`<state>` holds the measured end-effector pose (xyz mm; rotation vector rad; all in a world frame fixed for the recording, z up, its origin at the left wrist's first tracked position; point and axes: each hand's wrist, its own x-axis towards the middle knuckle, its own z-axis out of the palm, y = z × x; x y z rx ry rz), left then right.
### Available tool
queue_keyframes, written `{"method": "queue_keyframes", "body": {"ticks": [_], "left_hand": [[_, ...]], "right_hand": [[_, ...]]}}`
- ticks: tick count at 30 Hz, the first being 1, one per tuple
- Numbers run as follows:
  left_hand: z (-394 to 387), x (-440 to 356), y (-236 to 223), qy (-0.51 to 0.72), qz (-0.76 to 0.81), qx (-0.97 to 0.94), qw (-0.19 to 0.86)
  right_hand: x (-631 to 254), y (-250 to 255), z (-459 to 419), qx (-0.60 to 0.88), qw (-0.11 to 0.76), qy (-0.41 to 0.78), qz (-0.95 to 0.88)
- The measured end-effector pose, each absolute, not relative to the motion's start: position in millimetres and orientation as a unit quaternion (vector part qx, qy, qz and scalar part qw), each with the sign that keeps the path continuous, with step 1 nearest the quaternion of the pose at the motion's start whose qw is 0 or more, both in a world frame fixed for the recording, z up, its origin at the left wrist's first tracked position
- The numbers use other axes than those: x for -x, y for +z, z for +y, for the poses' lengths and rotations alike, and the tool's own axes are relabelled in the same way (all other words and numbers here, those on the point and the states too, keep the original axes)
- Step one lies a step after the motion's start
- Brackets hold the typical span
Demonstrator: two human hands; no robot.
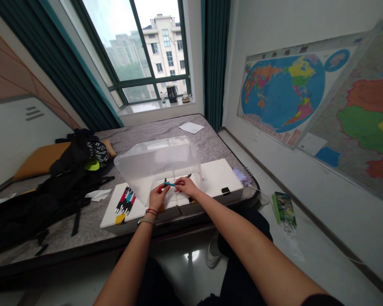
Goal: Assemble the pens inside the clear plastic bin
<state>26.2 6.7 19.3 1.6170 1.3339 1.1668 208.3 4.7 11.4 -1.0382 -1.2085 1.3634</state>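
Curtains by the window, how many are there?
2: one green curtain left of the window, and another green curtain right of it. Both run off the picture's top.

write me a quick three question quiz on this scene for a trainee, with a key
1. Multiple choice: what colour is the slim item held between the left hand and the right hand?
A) yellow B) white C) light blue
2. True or false: the group of pens lies nearer the left hand than the right hand.
3. Fill in: the thin bracelet on the left wrist is ____.

Key: 1 C; 2 true; 3 red
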Motion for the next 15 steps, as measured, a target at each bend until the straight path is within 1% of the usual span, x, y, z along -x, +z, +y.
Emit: {"method": "queue_keyframes", "body": {"ticks": [2, 4, 9, 12, 15], "left_hand": [[7.3, -25.5, 17.7, 0.451, 0.522, -0.625, 0.366], [7.5, -25.4, 16.8, 0.463, 0.519, -0.615, 0.373], [8.8, -26.0, 15.2, 0.498, 0.507, -0.590, 0.383], [11.0, -24.7, 12.3, 0.521, 0.499, -0.576, 0.385], [12.1, -23.4, 9.2, 0.534, 0.494, -0.572, 0.379]], "right_hand": [[-206.5, 10.6, 5.3, 0.437, 0.476, 0.541, -0.538], [-205.4, 10.5, 5.9, 0.453, 0.470, 0.519, -0.552], [-207.4, 10.0, 5.9, 0.555, 0.514, 0.441, -0.484], [-206.6, 10.7, 4.0, 0.592, 0.465, 0.384, -0.534], [-201.0, 15.2, 3.4, 0.623, 0.375, 0.269, -0.632]]}}
